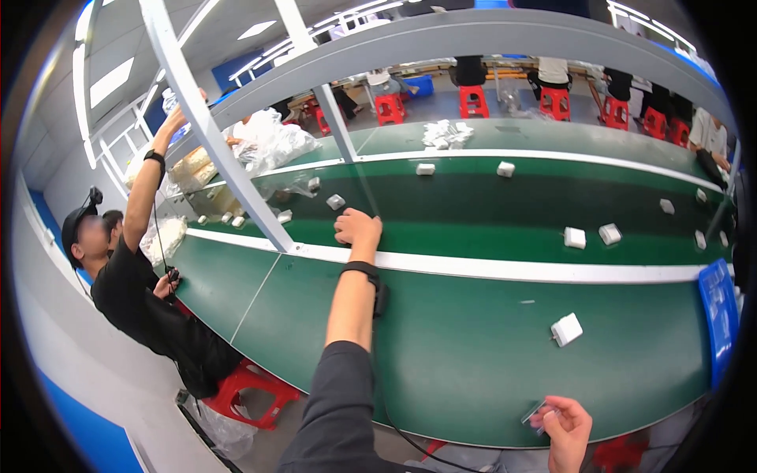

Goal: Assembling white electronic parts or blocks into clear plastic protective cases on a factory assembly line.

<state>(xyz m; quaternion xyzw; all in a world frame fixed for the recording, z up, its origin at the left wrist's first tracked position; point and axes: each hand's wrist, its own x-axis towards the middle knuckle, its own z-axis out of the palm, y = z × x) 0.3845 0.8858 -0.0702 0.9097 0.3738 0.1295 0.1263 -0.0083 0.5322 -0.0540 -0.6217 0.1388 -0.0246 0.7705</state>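
Note:
My left hand (359, 229) reaches over the white divider onto the dark green conveyor belt (457, 225). Its fingers are bent and partly apart, with nothing visible in them. Just beyond them lies a small white power adapter (336, 202). Near the front edge of the green worktable (465, 370), my right hand (569, 432) pinches a small clear plastic piece (536, 415) between thumb and fingers. Another white adapter (566, 329), with a prong showing on its left side, lies on the worktable beyond my right hand.
More adapters (575, 237) lie scattered along the belt. A blue tray (717, 323) stands at the right end. A grey upright post (229, 150) rises at the left. Beside it, a co-worker (150, 315) reaches up. A pile of white pieces (447, 135) lies on the far table.

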